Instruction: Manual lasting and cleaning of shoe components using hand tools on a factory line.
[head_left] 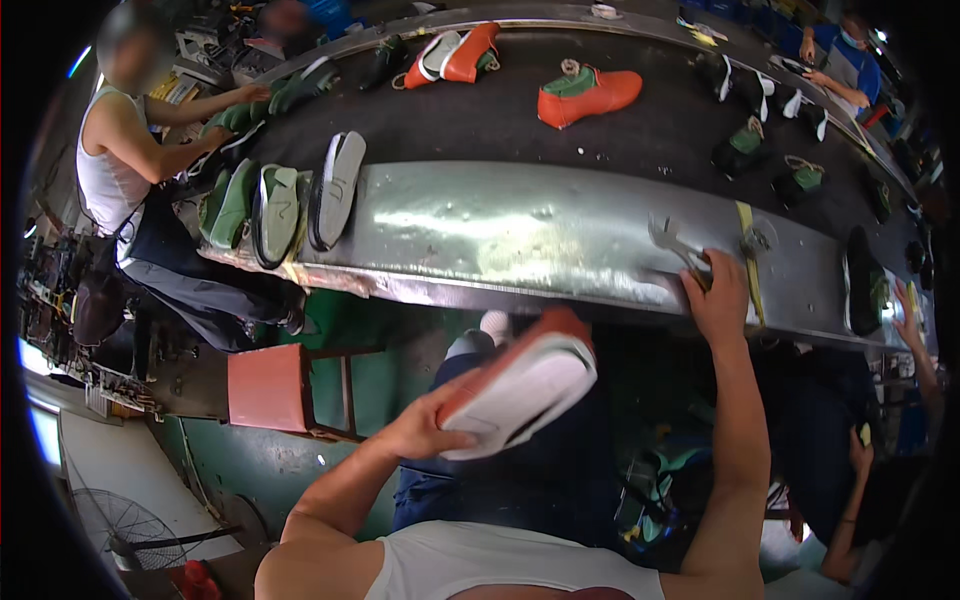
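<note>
While a red shoe (525, 395) is pinched at its lower-left end by the left hand (430, 425), with the thumb laid along the pale sole, a metal tool (672, 238) is grasped in the curled right hand (722, 295) over the worktop (450, 225). The shoe is held above the dark trousers (540, 485), on the near side of the worktop's front edge. Bare metal is seen between the tool and an upturned pale-soled shoe (340, 190) at left; just beside the right hand, the surface is crossed by a yellow strap (746, 220).
</note>
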